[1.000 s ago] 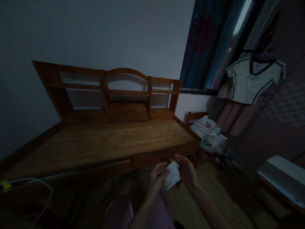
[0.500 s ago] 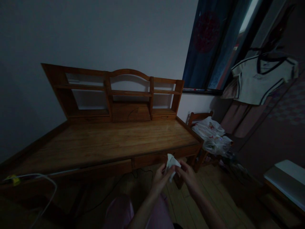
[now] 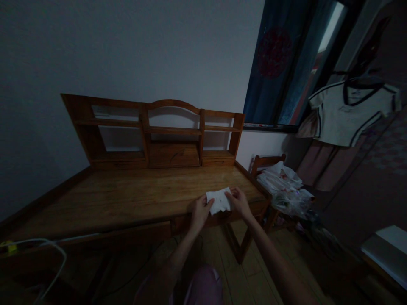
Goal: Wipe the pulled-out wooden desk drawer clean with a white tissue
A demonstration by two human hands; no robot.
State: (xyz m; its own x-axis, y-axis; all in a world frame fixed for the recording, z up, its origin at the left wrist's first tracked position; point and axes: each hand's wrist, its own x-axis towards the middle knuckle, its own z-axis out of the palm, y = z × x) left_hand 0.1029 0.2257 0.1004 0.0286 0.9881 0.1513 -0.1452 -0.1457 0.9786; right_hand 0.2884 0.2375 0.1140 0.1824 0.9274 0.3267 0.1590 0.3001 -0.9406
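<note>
A white tissue is stretched out flat between my two hands, with small dark spots on it. My left hand pinches its left edge, thumb on top. At the opposite edge, my right hand grips it the same way. Both hands are over the front right edge of a wooden desk; whether the tissue touches the desktop I cannot tell.
A wooden shelf unit stands along the back of the desk. To the right, plastic bags lie on a chair. A white cable hangs at the lower left. A shirt hangs by the window.
My hands have moved up and forward from below the desk's front edge. The tissue, bunched up before, is now spread out between them.
</note>
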